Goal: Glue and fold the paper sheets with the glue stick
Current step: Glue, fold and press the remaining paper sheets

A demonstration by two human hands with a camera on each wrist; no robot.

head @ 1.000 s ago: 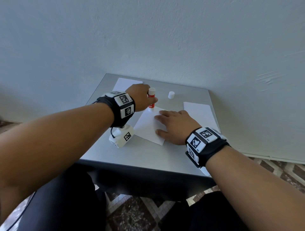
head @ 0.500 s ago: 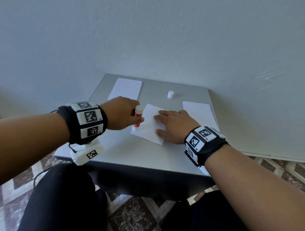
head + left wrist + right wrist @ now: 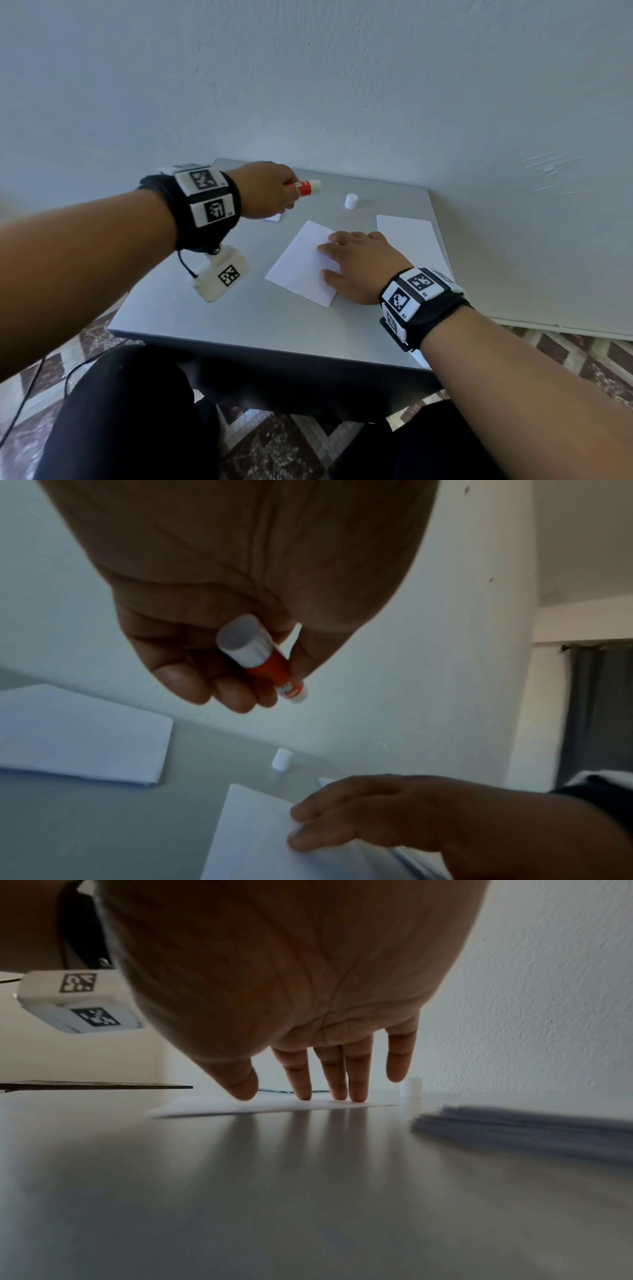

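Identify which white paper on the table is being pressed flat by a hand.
The tilted middle sheet: the right hand rests its straight fingers on it. The right-edge stack and the paper beneath the left hand lie untouched.

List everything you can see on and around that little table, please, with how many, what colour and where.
Table: one, grey, against the wall.
Glue stick: one, red and white, held in the air above the table's far left.
Cap: one, white, standing at the far middle of the table.
Sheet: one, white, middle of the table, under the right hand.
Paper stack: one, white, right side of the table.
Second paper pile: one, white, far left of the table.
Wall: pale, behind the table.
Floor: patterned brown tiles, below.
Left hand: grips the glue stick.
Right hand: fingers straight, pressing the sheet.
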